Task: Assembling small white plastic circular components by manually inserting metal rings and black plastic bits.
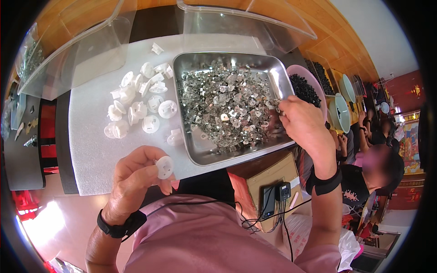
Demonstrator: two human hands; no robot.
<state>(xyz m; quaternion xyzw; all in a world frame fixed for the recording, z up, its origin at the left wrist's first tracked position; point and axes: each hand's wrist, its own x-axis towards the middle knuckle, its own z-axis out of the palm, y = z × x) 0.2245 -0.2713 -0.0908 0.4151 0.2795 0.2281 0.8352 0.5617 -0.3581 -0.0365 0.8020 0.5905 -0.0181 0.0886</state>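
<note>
L hand (pixel 136 172) is pinching a white round plastic disc (pixel 165 167) by the near-L corner of a rectangular silver metal tray (pixel 276 128). R hand (pixel 304 119) is hovering over tray's R side, grip narrow, contents can't tell.

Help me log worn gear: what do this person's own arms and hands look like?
The left hand and right hand are bare. A black strap-like left wristband has a bulkier section, with a thin black cable leading from it. A wide black right wristband circles the other wrist. A pink fabric sleeve shows at the right elbow; the left sleeve's edge is unclear.
</note>
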